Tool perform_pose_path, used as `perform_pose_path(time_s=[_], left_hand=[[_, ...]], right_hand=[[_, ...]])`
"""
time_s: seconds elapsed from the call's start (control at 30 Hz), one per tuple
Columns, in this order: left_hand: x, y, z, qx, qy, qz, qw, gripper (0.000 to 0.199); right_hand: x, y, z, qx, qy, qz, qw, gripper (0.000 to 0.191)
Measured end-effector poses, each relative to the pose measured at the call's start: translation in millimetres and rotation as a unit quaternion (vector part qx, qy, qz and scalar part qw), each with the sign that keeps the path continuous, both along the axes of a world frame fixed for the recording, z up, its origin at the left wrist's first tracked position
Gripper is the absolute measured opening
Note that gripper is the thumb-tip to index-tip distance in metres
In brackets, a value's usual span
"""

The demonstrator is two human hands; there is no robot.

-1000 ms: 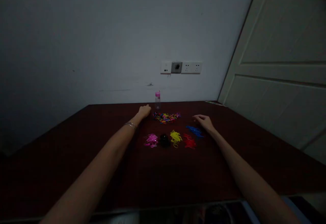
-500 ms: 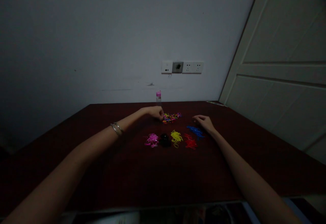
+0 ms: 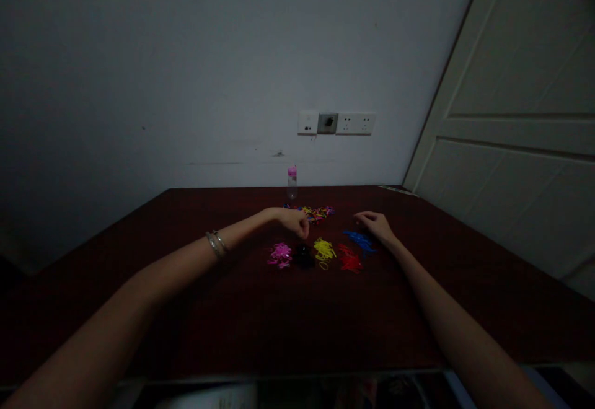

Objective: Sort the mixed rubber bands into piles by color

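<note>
Black pile (image 3: 304, 256) just below left hand (image 3: 295, 223), table edge (image 3: 279, 377) well apart.

The tabletop (image 3: 242, 316) is a dark reddish brown, and the wall (image 3: 209, 74) is a dim blue-grey marked with dark smudges and a thin dark streak. The door (image 3: 520, 93) looks pale grey-green. The double socket (image 3: 356, 124) is white with black holes, while the switch plate (image 3: 328, 123) beside it is grey with a black centre. The bottle (image 3: 292, 184) is clear, its cap pink. The mixed pile (image 3: 320, 213) shows yellow, orange, red, pink, purple and blue. The single-colour piles are bright pink (image 3: 281, 255), black (image 3: 304, 256), yellow (image 3: 324, 251), red (image 3: 349, 259) and blue (image 3: 360, 241); the bracelets (image 3: 215, 244) are silvery
</note>
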State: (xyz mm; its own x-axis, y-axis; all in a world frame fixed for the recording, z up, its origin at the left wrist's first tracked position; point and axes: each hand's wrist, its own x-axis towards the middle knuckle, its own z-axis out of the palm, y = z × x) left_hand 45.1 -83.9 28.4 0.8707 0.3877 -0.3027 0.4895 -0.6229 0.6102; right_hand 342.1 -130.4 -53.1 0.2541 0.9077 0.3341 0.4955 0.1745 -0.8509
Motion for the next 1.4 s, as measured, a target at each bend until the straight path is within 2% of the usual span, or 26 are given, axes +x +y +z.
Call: perform_pose_path(time_s=[0.1, 0.2, 0.33, 0.43, 0.53, 0.6, 0.7, 0.83, 0.97, 1.1, 1.4], left_hand=[[-12, 25, -7.7, 0.034, -0.042, 0.066, 0.996, 0.010], [-28, 47, -15.9, 0.092, -0.084, 0.151, 0.981, 0.017], [-49, 65, -31.2, 0.150, -0.168, 0.299, 0.927, 0.028], [-62, 71, -46.3, 0.148, -0.226, 0.386, 0.882, 0.033], [-71, 74, -59.3, 0.128, -0.267, 0.443, 0.846, 0.035], [-74, 75, -64.7, 0.118, -0.290, 0.459, 0.831, 0.036], [-75, 76, -67.7, 0.109, -0.305, 0.454, 0.830, 0.037], [-74, 74, -67.2, 0.118, -0.301, 0.451, 0.832, 0.036], [-73, 69, -65.8, 0.124, -0.305, 0.450, 0.830, 0.035], [-72, 63, -63.1, 0.126, -0.296, 0.454, 0.831, 0.033], [-71, 58, -60.2, 0.147, -0.279, 0.452, 0.834, 0.034]], right_hand=[[-1, -2, 0.9, -0.006, -0.003, -0.001, 1.000, 0.037], [-2, -2, 1.3, -0.013, 0.004, -0.001, 1.000, 0.036], [-1, -1, 0.3, -0.019, 0.004, 0.006, 1.000, 0.036], [0, 1, -1.5, -0.017, -0.006, 0.015, 1.000, 0.035], [0, 2, -2.3, -0.024, -0.026, 0.020, 0.999, 0.033], [-1, 4, -1.3, -0.024, -0.049, 0.018, 0.998, 0.032], [-7, 8, 3.4, -0.007, -0.086, 0.033, 0.996, 0.029], [-26, 15, 12.9, -0.019, -0.137, 0.100, 0.985, 0.029], [-48, 24, 20.0, -0.022, -0.233, 0.146, 0.961, 0.024], [-62, 37, 20.7, -0.030, -0.303, 0.149, 0.941, 0.017], [-68, 51, 15.6, -0.041, -0.315, 0.149, 0.936, 0.012]])
